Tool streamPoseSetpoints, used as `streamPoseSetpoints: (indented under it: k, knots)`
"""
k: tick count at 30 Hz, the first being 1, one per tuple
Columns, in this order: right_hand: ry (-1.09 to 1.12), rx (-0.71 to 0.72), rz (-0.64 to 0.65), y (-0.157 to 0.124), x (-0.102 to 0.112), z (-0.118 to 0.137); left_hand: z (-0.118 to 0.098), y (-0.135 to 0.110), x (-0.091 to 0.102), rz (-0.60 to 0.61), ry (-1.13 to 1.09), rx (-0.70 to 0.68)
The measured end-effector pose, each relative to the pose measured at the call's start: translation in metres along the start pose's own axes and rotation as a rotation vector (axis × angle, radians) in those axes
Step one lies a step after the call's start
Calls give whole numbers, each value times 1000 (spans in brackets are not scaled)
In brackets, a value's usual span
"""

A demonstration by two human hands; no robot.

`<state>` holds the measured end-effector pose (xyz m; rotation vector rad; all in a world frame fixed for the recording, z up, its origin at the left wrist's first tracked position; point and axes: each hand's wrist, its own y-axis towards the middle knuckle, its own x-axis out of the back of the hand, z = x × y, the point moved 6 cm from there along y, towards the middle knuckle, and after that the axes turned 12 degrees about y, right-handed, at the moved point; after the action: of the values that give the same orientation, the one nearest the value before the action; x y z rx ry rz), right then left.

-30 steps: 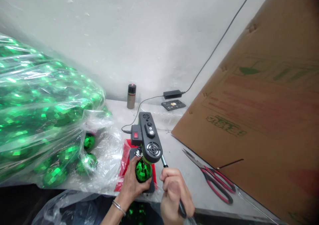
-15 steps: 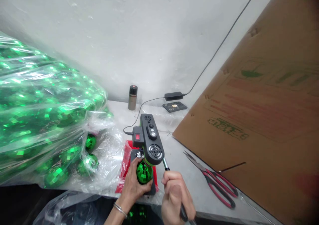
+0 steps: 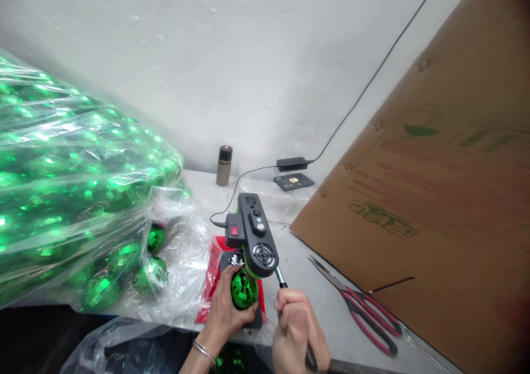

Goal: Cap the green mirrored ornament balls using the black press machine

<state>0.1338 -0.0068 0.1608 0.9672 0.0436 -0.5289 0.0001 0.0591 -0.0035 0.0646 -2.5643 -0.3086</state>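
Left hand (image 3: 226,316) cups green faceted ball (image 3: 243,295) on tabletop (image 3: 298,269), steadying it under head of small press machine (image 3: 254,236). Right hand (image 3: 298,330) fisted round lever handle (image 3: 309,356) for leverage.

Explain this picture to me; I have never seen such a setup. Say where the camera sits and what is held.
The camera sits on the person's head, looking down at their hands. The left hand holds a green faceted ball under the head of a small grey bench machine with a red switch. The right hand grips the machine's lever. On the white table lie red-handled scissors, a clear bag of green balls to the left, and a small can and a power adapter near the wall. A cardboard sheet leans at the right.
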Motion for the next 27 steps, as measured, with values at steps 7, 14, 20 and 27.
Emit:
streamPoseSetpoints:
  k: [7,14,20,27]
  knots:
    - [4,18,-77,10,-9,10,-3,0,0,-4,10,-27]
    - [3,11,-143,11,-12,10,-1,-1,-5,-5,41,-32]
    - [-11,9,-141,8,-11,9,-3,1,-5,2,13,-48]
    - [-30,89,-105,-15,-2,-3,-2,-2,-10,-34,27,-45]
